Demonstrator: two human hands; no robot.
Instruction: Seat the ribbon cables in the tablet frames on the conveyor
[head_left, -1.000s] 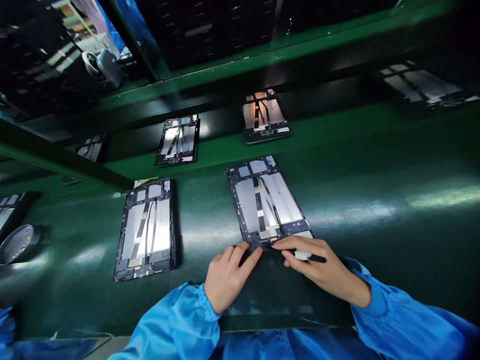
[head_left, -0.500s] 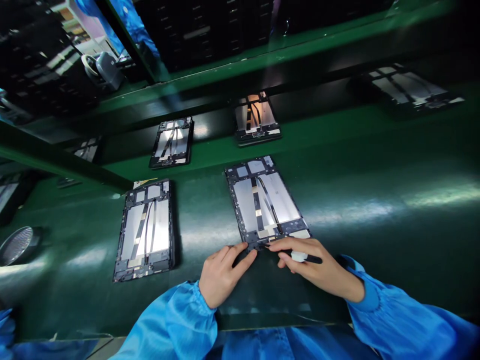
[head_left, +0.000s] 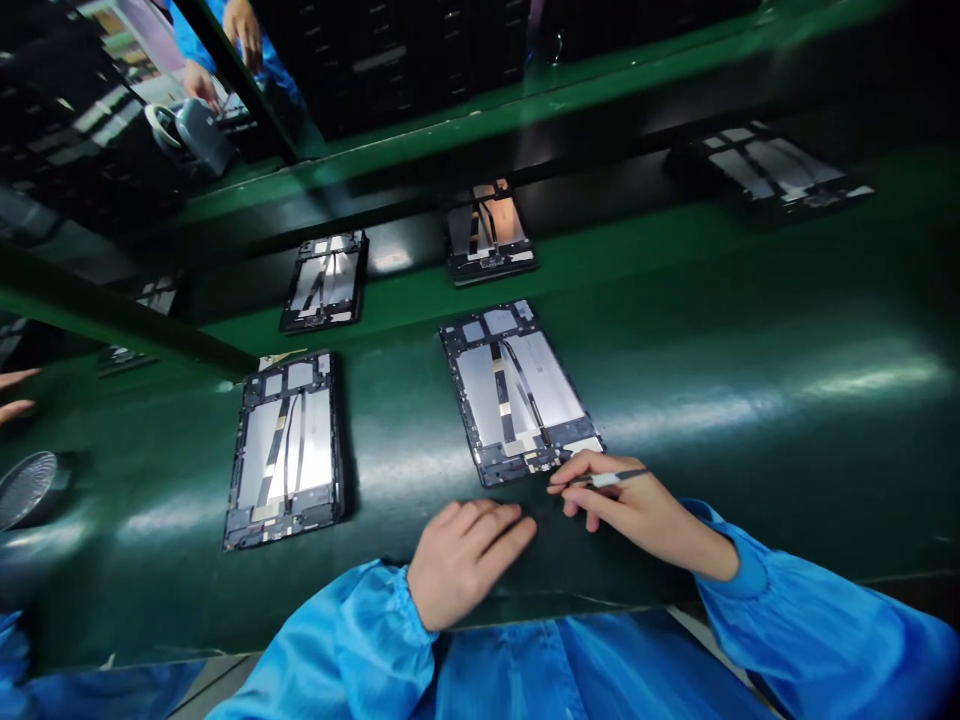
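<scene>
An opened tablet [head_left: 517, 400] lies on the green bench in front of me, its silver inside, black frame and dark ribbon cables facing up. My right hand [head_left: 626, 510] is just off its lower right corner. Between thumb and fingers it holds slim dark tweezers [head_left: 606, 480] with a white wrap; their tips are hard to see. My left hand [head_left: 472, 555] rests just below the tablet's lower edge, apart from it, fingers stretched out and holding nothing. To the left lies a similar opened tablet [head_left: 289, 450], which looks stacked on another.
More opened tablets [head_left: 324, 282] [head_left: 491, 235] [head_left: 780, 165] lie along the far strip. A green post [head_left: 135, 320] slants in from the left, near a round lamp-like object [head_left: 34, 490]. Another person's fingers [head_left: 15, 395] show at the left edge; a co-worker's hands [head_left: 244, 35] are beyond the bench.
My left hand has come off the tablet's lower edge and moved toward me. My right hand has drawn the tweezers away from that edge. Another person's fingers have appeared at left.
</scene>
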